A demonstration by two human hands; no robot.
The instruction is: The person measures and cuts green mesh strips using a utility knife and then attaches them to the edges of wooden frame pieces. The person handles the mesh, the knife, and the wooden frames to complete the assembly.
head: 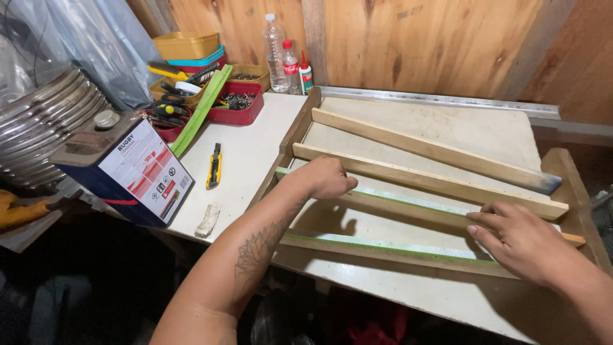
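Note:
A wooden frame of several long slats (434,182) lies on a pale workbench (249,153). Two of the slats carry a green-edged, pale strip (408,201) along their top. My left hand (327,177) rests palm down on the left end of the upper strip, fingers curled over it. Toward the right end of the frame, my right hand (520,239) lies flat with its fingers spread, the fingertips pressing the lower green-edged strip (383,246). Neither hand grips anything.
A yellow utility knife (216,166) and a pale scrap (207,220) lie left of the frame. A blue-and-white metal can (128,169) stands at the bench's left edge. Trays of tools and screws (236,105), a green strip (201,112), and bottles (287,57) sit at the back.

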